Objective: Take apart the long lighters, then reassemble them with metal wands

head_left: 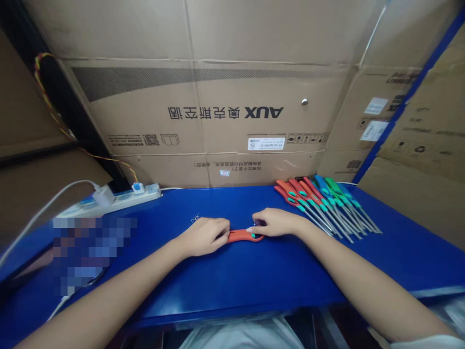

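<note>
An orange handle with a green trigger, apparently of a long-nosed lighter, lies level just above or on the blue table. My left hand is closed around its left end. At the trigger end, my right hand has its fingers bent and pressed together, touching the handle. Something small and shiny shows at those fingertips, too small to name. No metal rod is visible on this handle. To the right lie several long-nosed lighters in a row, with red, blue and green handles and metal rods pointing toward me.
Cardboard panels wall the blue table at the back and sides. A white power strip with plugs and cables runs along the back left. A blurred-out item lies at the left. Some thin tangled bits sit behind my left hand.
</note>
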Available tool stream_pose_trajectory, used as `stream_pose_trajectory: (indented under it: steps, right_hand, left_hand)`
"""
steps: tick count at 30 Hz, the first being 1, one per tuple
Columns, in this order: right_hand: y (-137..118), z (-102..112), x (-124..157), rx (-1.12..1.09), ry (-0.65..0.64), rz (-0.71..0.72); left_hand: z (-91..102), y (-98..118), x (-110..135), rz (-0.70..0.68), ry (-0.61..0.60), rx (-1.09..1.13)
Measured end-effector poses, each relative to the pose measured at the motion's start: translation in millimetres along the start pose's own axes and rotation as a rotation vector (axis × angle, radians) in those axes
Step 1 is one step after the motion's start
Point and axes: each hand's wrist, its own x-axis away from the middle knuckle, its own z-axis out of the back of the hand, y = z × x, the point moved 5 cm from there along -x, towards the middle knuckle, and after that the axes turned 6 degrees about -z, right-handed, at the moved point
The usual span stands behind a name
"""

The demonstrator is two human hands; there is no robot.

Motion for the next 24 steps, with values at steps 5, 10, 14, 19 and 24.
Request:
stream_pose_trajectory:
  steps: [5, 10, 14, 19, 24]
  right_hand:
    - [-1, 0, 0, 0.014, -0.003, 0.003]
    - [1, -1, 2, 0.002, -0.010, -0.006]
    - [3, -2, 2, -0.013, -0.021, -0.013]
    - [3, -2, 3, -0.031, -0.039, -0.002]
    - [3, -3, 2, -0.034, -0.043, -0.008]
  left_hand:
    - [8.9, -9, 1, 0.005, 0.065, -0.060]
    - [38.6, -60, 16, 0.210, 0.152, -0.107]
    - [40.0, -108, 32, 0.388, 0.100, -0.051]
    - [24.7, -131, 38, 0.407, 0.086, 0.120]
    - [17.9, -134, 32, 0.442, 0.311, 0.330]
